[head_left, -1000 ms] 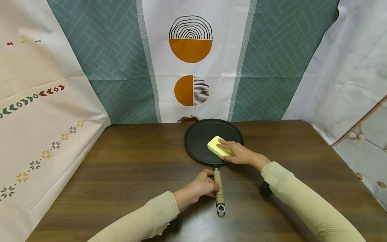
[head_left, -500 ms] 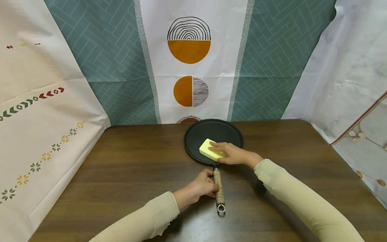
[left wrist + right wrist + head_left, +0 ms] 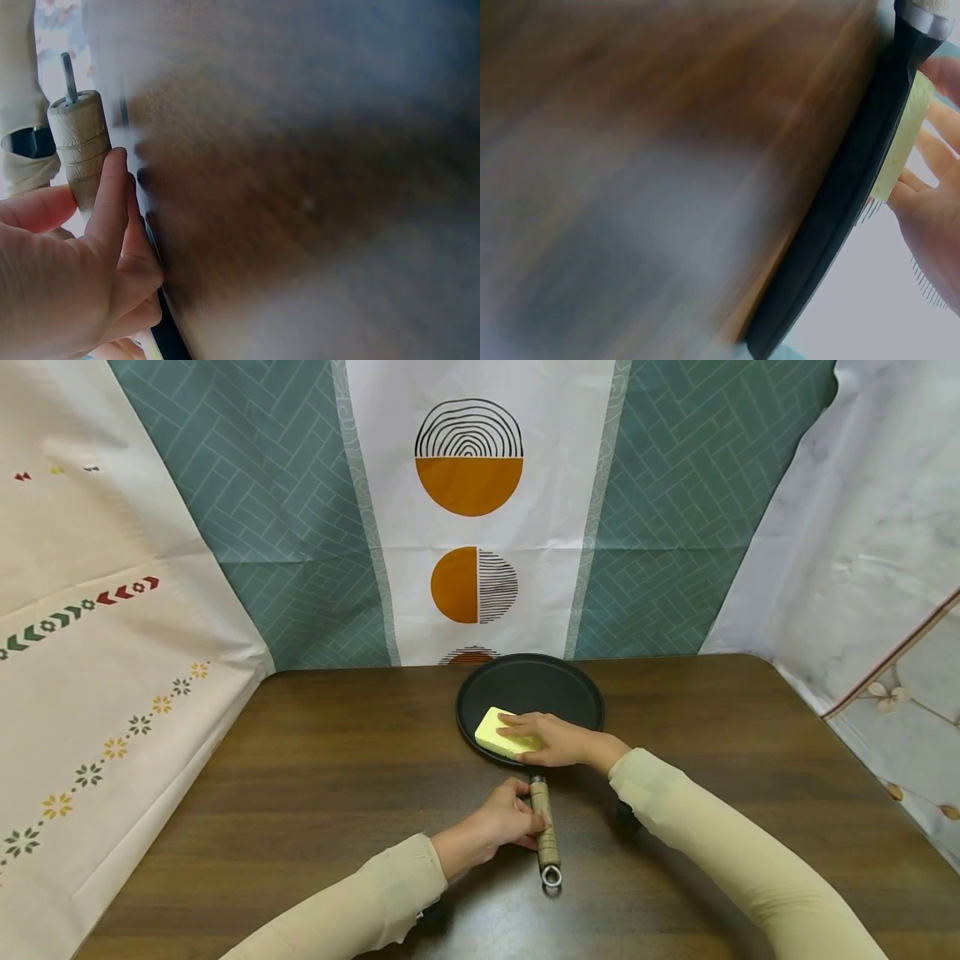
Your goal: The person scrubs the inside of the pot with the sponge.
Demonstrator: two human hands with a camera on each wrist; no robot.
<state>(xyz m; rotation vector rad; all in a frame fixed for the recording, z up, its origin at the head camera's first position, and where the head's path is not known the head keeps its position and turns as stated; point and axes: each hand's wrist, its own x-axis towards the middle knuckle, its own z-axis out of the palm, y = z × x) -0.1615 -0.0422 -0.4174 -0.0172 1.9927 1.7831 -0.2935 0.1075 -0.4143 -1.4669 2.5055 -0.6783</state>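
Observation:
A flat black round pan (image 3: 543,687) lies near the table's far edge, its wooden handle (image 3: 547,843) pointing toward me and ending in a metal ring. My left hand (image 3: 498,818) pinches that handle from the left; in the left wrist view the thumb and fingers (image 3: 112,199) are on either side of the wood. On the pan's near-left part sits a pale yellow sponge (image 3: 491,732). My right hand (image 3: 558,740) holds it from the right, thumb at the near edge and fingers over the top. The right wrist view shows the sponge (image 3: 905,139) flat against the pan (image 3: 832,202).
The brown wooden table (image 3: 337,752) stretches to both sides of the pan. Behind its far edge hangs a patterned cloth (image 3: 480,527), close to the pan's back rim. Light cloths (image 3: 112,677) drape along the left and right sides.
My right hand has slid the sponge leftward across the pan, from near its middle to the near-left rim. My left hand stays on the handle, and the pan has barely moved.

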